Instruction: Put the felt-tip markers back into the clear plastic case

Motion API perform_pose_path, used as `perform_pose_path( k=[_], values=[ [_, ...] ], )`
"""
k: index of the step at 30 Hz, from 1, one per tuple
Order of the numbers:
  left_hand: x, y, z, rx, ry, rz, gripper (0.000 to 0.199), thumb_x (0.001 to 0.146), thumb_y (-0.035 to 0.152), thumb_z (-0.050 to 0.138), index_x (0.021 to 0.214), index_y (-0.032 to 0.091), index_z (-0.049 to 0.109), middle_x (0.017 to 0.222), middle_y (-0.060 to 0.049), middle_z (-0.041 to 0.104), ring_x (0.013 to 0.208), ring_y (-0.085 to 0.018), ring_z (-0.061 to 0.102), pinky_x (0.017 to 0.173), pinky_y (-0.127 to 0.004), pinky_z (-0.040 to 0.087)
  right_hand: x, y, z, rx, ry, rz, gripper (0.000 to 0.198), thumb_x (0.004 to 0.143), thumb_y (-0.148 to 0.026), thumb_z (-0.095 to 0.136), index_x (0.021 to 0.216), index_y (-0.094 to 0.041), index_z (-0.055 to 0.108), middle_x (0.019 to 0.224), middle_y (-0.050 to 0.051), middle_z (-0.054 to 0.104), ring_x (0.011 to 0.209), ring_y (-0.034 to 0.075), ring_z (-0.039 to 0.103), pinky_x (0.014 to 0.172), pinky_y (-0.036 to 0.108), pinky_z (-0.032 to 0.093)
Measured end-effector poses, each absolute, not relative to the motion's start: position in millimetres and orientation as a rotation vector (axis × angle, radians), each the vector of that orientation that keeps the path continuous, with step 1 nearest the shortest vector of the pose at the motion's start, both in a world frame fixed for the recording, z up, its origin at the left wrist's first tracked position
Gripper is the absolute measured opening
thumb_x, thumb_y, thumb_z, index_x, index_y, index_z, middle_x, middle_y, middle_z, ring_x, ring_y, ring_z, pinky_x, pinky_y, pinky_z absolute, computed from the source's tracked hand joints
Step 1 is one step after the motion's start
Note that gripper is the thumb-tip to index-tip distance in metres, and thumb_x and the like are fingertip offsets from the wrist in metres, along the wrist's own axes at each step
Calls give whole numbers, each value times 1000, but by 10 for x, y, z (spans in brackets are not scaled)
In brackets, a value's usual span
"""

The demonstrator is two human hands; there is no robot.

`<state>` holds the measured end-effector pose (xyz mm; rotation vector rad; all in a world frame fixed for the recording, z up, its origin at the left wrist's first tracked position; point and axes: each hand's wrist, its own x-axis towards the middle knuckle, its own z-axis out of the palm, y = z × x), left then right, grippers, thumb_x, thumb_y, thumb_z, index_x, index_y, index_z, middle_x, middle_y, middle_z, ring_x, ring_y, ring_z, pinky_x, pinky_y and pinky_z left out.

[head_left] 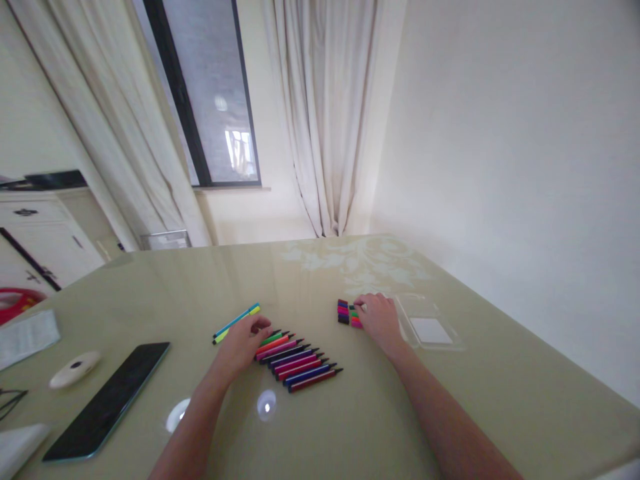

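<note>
Several uncapped felt-tip markers (305, 363) lie side by side in a slanted row, tips pointing right. My left hand (245, 340) is at the far end of this row, its fingers bent round a marker whose dark tip shows beside them; the barrel is mostly hidden. Loose marker caps (343, 312) in several colours form a small block to the right of the row. My right hand (380, 320) reaches over that block, thumb and fingertips closed on a dark cap at its far side. Behind my left hand lie a blue marker (237, 320) and a yellow marker (254, 311).
A clear plastic case (430, 327) with a white insert lies open beside my right hand. A black tablet or phone (110, 400), a white oval object (75, 369) and a folded paper-like item (30, 337) are on the left. The glossy table (240, 267) meets a wall at right.
</note>
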<state>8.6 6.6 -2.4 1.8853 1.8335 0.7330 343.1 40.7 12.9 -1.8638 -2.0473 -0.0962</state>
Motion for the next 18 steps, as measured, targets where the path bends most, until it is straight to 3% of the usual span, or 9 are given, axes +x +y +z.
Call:
perform_pose_path(
  k=[7, 18],
  values=[
    [-71, -13, 32, 1889, 2498, 542, 31, 97, 32, 45, 113, 20, 69, 112, -13, 70, 108, -33, 64, 92, -42, 49, 3431, 399, 136, -1900, -2056, -104, 22, 92, -21, 58, 90, -24, 79, 97, 7, 79, 99, 26, 65, 84, 37, 40],
    [-57, -74, 91, 1840, 2577, 341, 30, 98, 32, 42, 111, 20, 68, 112, -15, 68, 109, -34, 63, 85, -43, 49, 3464, 400, 154, -1933, -2043, -3, 24, 90, -19, 57, 92, -22, 80, 97, 8, 79, 99, 26, 67, 85, 36, 41]
  ],
)
